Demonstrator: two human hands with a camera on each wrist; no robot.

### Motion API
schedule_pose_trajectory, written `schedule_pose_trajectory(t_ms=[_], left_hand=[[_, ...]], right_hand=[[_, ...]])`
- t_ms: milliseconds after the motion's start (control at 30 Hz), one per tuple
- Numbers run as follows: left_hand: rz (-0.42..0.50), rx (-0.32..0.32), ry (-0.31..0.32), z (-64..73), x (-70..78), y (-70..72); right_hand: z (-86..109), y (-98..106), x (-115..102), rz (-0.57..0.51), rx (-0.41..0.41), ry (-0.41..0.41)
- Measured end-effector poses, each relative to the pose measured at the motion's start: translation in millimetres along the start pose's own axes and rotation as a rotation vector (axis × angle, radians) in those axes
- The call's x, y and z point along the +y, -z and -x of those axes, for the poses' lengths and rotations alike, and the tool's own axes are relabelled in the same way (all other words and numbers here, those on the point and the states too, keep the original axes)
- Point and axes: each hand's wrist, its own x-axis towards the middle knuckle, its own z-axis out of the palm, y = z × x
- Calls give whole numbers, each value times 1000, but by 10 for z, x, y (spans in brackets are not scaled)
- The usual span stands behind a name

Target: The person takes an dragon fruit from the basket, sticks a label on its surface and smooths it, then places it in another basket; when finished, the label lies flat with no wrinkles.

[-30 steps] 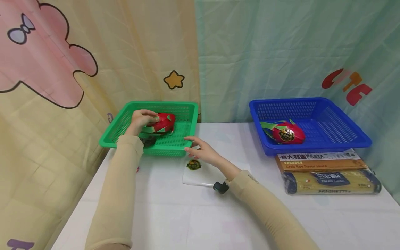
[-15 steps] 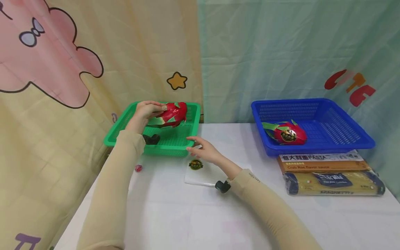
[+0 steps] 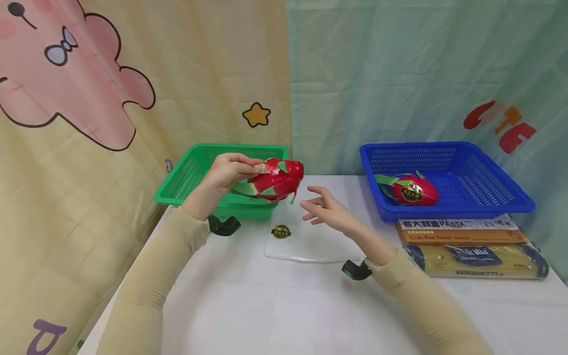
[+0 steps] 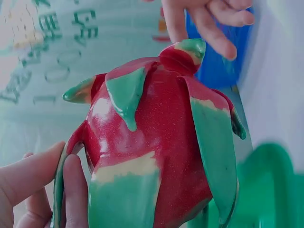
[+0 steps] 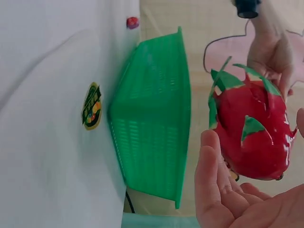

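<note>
My left hand point(image 3: 231, 173) pinches a red dragon fruit point(image 3: 280, 180) by one of its green-tipped leaves, holding it in the air over the right front corner of the green basket point(image 3: 248, 211). In the left wrist view thumb and fingers point(image 4: 71, 190) grip that leaf at the side of the dragon fruit point(image 4: 161, 123). My right hand point(image 3: 330, 211) hovers just right of the fruit, fingers spread and loosely bent. From the head view a small gap separates it from the fruit. A second dragon fruit point(image 3: 414, 190) with a round label lies in the blue basket point(image 3: 443, 211).
A clear plastic bag point(image 3: 310, 244) with a round label point(image 3: 281, 231) lies flat on the white table point(image 3: 284, 305). In front of the blue basket lie a pasta box point(image 3: 461, 231) and a spaghetti pack point(image 3: 479, 261). A small red thing point(image 5: 132, 22) is near the green basket.
My left hand has lifted the dragon fruit out of the green basket and carried it right and nearer. My right hand has left the basket's corner and shifted right.
</note>
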Motion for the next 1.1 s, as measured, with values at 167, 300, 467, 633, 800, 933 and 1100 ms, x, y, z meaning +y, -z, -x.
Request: schedule_pose_trajectory(t_ms=[167,300,467,633,800,933,1100], left_hand=[[-116,-110,-79,379,-110,-281],[-176,-227,-200,680,-304,-506],[-250,-343,-392,964,-601,-708],[-294,-393,-500,1132,-855,-783],[-322,-451,-562,1265,-1079,-826],[-398,-489,-685,1332,-1212,-839],[-426,-386,-895,1267,-1300,-789]], right_hand=[[421,62,-53,-173,-84,8],[685,2,-9,-306,-103,-11],[889,-51,155,-369,-63,-56],[1013,-31,400,-424,-84,-6],[1081,-16,635,-388,-124,28],[1136,-42,753,-326,-118,26],[1151,-135,829,-217,-105,109]])
